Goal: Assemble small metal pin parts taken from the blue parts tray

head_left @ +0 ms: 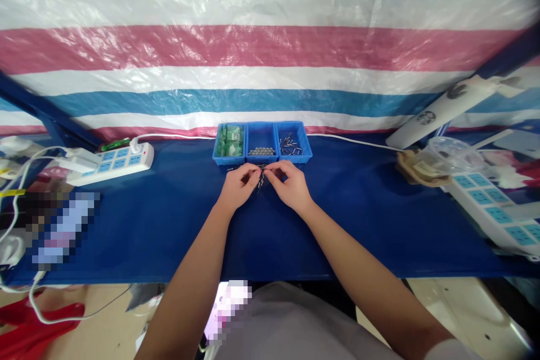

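Both hands meet over the blue table, just in front of three joined blue bins. My left hand [241, 184] is closed, its thumb and fingertips pinched at a small pile of thin dark metal pins [260, 181]. From the other side, my right hand [290, 182] pinches at the same pile; what sits in either pinch is too small to make out. The left bin [216, 149] holds green and clear packets. Small silvery parts [261, 151] stand in rows in the middle bin [260, 132]. More loose pins [290, 145] lie scattered in the right bin [310, 149].
A white power strip [122, 160] with cables lies at the left, near a blurred phone [67, 228]. On the right are another power strip [489, 202], a clear plastic container [447, 154] and a leaning white tube [442, 109]. A striped sheet [270, 45] hangs behind.
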### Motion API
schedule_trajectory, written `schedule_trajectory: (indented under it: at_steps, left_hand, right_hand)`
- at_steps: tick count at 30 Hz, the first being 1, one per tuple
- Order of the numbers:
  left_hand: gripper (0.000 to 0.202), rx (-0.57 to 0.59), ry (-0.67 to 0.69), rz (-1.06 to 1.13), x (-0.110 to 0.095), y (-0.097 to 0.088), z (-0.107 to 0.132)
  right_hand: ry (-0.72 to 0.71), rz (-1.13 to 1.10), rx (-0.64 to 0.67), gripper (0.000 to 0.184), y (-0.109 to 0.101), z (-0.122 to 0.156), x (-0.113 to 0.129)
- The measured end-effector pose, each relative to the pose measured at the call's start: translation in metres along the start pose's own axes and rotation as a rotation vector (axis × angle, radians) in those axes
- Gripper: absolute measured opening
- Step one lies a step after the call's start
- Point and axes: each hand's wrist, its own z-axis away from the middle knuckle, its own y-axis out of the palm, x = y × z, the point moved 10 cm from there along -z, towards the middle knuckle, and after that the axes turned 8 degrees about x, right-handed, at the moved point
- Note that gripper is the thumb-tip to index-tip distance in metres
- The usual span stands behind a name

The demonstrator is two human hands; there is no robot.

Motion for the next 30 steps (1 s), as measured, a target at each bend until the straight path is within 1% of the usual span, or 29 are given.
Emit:
schedule_trajectory:
  at_steps: [3, 6, 8, 11, 15, 20, 25, 28, 30]
  left_hand:
    - [0.02, -0.006, 0.001, -0.051, -0.001, 0.002, -0.001]
    - [0.018, -0.035, 0.007, -0.086, -0.002, 0.0, -0.002]
    - [0.02, -0.053, 0.006, -0.086, -0.001, -0.003, -0.001]
    - [0.022, -0.052, -0.012, -0.069, 0.003, -0.003, 0.0]
    - [0.024, -0.034, -0.021, -0.017, 0.005, -0.002, 0.001]
    - [0.023, -0.004, -0.019, 0.034, 0.003, 0.002, 0.0]
    - [0.025, -0.008, -0.017, 0.034, 0.003, 0.001, 0.0]
    - [0.025, -0.011, -0.012, -0.008, 0.003, 0.0, 0.0]
    - [0.024, -0.018, -0.012, -0.044, 0.002, -0.001, 0.0]
  right_hand:
    - [0.089, -0.198, 0.006, 0.018, 0.004, 0.0, -0.016]
    - [0.127, -0.357, 0.041, 0.022, 0.011, -0.001, -0.023]
    - [0.144, -0.352, 0.035, 0.024, 0.01, -0.002, -0.024]
    - [0.163, -0.239, 0.028, 0.024, 0.006, -0.001, -0.022]
    - [0.185, -0.179, 0.067, 0.027, 0.007, -0.001, -0.022]
    - [0.193, -0.184, 0.106, 0.035, 0.01, 0.0, -0.024]
    - [0.262, -0.232, 0.126, 0.048, 0.014, 0.001, -0.031]
    - [0.305, -0.279, 0.108, 0.051, 0.014, 0.0, -0.035]
    - [0.34, -0.324, 0.066, 0.05, 0.011, 0.0, -0.039]
